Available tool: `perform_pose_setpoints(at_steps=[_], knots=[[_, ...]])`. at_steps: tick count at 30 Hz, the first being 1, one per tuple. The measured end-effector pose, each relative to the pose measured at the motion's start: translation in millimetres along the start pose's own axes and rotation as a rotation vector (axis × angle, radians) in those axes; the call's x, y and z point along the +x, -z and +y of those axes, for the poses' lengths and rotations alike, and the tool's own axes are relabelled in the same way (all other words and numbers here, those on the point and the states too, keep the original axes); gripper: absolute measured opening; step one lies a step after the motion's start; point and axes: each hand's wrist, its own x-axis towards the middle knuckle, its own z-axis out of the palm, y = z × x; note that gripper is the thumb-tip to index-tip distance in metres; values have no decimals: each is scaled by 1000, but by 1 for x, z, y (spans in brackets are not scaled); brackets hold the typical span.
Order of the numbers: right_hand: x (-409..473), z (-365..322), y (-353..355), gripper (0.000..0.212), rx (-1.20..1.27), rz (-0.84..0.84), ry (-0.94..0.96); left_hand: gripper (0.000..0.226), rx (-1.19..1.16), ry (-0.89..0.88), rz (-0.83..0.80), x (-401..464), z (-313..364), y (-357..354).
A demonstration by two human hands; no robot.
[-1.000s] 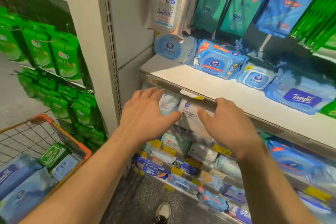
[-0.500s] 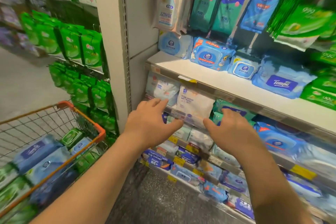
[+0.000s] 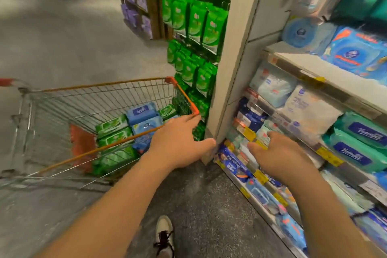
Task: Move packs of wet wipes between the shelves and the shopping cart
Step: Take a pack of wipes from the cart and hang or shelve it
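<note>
Soft film packs [image 3: 144, 126], blue and green, lie in the cart [image 3: 184, 95] toward its front corner; they look light, squashy and slippery, best gripped across the short sides. Left hand [image 3: 178, 146] and right hand [image 3: 280, 153] hover spread, holding nothing, by the shelves [image 3: 326, 88].

shelf packs [image 3: 314, 115] motion-blurred, labels unreadable, cart [image 3: 23, 98] handle cut off
</note>
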Motion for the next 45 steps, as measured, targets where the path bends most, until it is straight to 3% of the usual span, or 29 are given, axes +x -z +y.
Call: perform_pose_setpoints(at_steps=[9,23,25,32,37,45], knots=[[9,-125,-30,57,-106,-10,296,87,-178,225,81,-6,-116,36],[61,-322,-105,64,-181,-137,484,84,-395,489,128,36,-318,74],[68,-341,-115,56,-171,-160,500,83,-410,525,113,39,-338,74],[100,-383,-135,50,-217,-251,535,82,-455,601,83,52,-378,72],[138,-398,-145,68,-221,-332,546,81,-503,655,50,70,-390,66],[219,-426,-159,64,-249,-475,644,79,-502,787,43,117,-394,61]])
